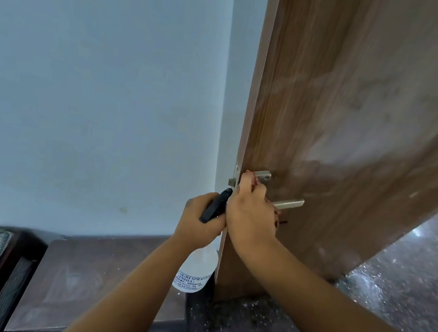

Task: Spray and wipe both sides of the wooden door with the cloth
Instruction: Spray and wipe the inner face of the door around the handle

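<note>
So the wooden door (355,113) stands ajar and the face toward us has dull streaks, looks like wet smears to me, so I'd guess this side is mid-clean. Left hand (201,215) grips the spray bottle (196,268) right at the door edge. Right hand (250,213) is curled around a reddish cloth (250,177) by the door handle (288,203). Far side isn't visible, probably still left.

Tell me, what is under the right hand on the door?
A red cloth shows around the right hand, pressed on the door by the handle. The hand covers most of the cloth.
</note>
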Motion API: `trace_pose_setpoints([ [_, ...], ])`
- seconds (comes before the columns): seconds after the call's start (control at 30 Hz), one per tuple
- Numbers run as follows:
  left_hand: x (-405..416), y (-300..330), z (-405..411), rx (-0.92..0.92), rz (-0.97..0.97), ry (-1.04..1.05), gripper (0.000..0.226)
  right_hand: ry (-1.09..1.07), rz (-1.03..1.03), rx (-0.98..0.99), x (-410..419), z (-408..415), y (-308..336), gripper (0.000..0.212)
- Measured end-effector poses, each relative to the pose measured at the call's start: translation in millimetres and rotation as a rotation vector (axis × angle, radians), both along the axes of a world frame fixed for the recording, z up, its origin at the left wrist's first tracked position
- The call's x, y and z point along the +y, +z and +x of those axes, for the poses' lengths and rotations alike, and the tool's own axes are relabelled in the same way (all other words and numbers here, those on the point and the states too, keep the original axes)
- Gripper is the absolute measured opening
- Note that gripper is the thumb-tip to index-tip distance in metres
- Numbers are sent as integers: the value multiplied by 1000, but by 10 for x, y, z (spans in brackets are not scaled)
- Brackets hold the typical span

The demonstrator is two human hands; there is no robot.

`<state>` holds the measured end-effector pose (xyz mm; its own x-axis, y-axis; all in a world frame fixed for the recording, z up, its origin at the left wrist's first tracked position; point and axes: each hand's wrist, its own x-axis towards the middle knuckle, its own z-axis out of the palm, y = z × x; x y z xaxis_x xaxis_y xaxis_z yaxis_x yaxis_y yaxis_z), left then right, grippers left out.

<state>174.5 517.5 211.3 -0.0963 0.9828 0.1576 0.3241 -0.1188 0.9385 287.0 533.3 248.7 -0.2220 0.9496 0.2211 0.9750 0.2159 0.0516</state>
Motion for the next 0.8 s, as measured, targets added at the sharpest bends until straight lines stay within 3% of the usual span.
trace_pose_setpoints([
  [0.07,-5,10,-40,-35,-26,18,23,-65,-96,61,8,-97,21,48],
  [0.13,5,2,-89,-37,-38,25,8,-76,-184,77,13,-91,-53,46],
  [0.2,5,9,-122,-1,-38,20,5,-48,-280,8,-27,-46,-234,48],
  [0.3,6,2,-151,51,-50,23,5,12,-298,-77,-46,15,-516,63],
  [0.43,-27,60,-201,28,-53,62,7,24,-293,-97,10,-5,-735,54],
  [0.6,-65,81,-240,43,-45,22,3,-285,-571,110,91,611,-821,40],
  [0.7,-26,27,-253,54,-48,-8,3,-380,-524,278,166,1158,-620,33],
  [0.8,10,-50,-162,61,-64,-80,5,-401,-277,453,187,1476,-249,31],
])
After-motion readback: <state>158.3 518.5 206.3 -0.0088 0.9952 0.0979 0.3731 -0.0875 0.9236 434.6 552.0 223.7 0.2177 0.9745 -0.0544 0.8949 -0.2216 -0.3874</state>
